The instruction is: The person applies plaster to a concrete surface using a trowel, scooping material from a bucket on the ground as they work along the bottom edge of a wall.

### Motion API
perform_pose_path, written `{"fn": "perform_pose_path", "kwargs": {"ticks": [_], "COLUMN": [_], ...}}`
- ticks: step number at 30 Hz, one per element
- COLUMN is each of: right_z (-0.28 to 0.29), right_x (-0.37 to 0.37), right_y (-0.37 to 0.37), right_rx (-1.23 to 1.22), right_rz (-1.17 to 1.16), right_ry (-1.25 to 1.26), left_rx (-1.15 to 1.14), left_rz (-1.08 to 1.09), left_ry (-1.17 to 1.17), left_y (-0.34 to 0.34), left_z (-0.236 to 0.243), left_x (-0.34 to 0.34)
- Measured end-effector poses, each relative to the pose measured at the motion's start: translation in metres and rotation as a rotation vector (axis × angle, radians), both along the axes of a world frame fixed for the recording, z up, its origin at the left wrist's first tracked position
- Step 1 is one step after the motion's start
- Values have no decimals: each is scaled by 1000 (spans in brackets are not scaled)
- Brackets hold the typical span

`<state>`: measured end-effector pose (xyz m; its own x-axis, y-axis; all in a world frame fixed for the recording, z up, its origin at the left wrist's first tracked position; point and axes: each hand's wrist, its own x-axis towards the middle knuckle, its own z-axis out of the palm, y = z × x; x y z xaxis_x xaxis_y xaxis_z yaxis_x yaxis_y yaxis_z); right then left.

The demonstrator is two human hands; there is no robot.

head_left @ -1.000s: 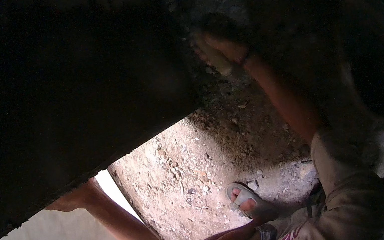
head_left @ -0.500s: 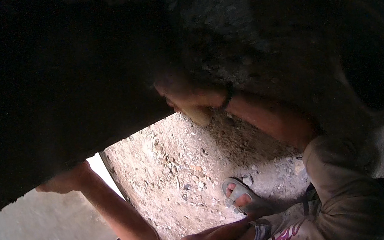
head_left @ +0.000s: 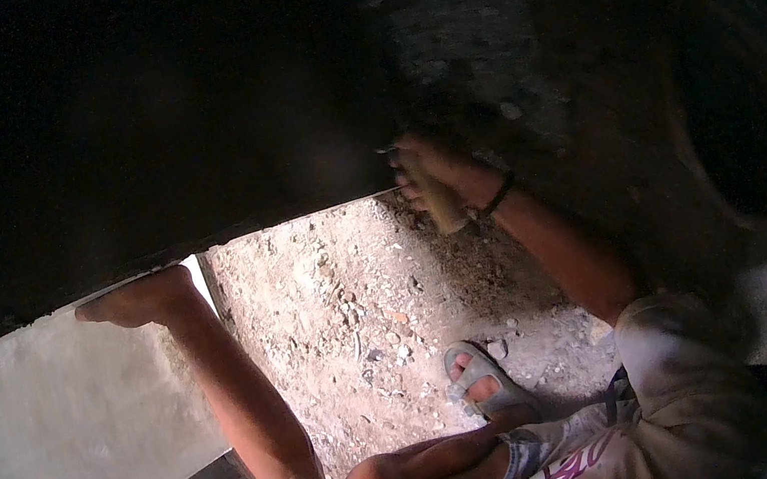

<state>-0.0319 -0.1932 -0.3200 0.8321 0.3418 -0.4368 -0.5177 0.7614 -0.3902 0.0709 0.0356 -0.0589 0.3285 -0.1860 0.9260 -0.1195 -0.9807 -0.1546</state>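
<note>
Stony ground [head_left: 323,300] spread between the left hand [head_left: 142,298] and the right hand [head_left: 442,174], which were well apart. A dark board [head_left: 148,167] reached over the left hand, its edge against that hand; whether the fingers gripped it, I could not tell. A grey sandal [head_left: 499,395] stood below the right hand, which clasped a pale handle [head_left: 442,206] just beside the board's end.

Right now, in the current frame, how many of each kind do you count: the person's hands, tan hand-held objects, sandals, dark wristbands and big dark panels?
Hands: 2 (left hand, right hand)
Tan object in the right hand's fingers: 1
Grey sandal: 1
Dark wristband: 1
Dark panel: 1
Total: 6
</note>
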Motion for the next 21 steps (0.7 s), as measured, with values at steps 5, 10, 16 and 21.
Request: {"fn": "perform_pose_path", "kwargs": {"ticks": [5, 10, 16, 21], "right_z": [108, 167, 67, -24], "right_x": [-9, -40, -43, -72], "right_y": [25, 44, 59, 66], "right_rx": [-442, -654, -957, -981], "right_rz": [-58, -240, -193, -168], "right_ry": [-675, -975, -751, -584], "left_rx": [-338, -548, -975, -544], "left_rz": [-196, -295, -741, -338], "left_ry": [61, 115, 247, 149], "left_y": [-6, -24, -48, -24], "left_z": [3, 4, 7, 5], "left_x": [0, -7, -18, -5]}}
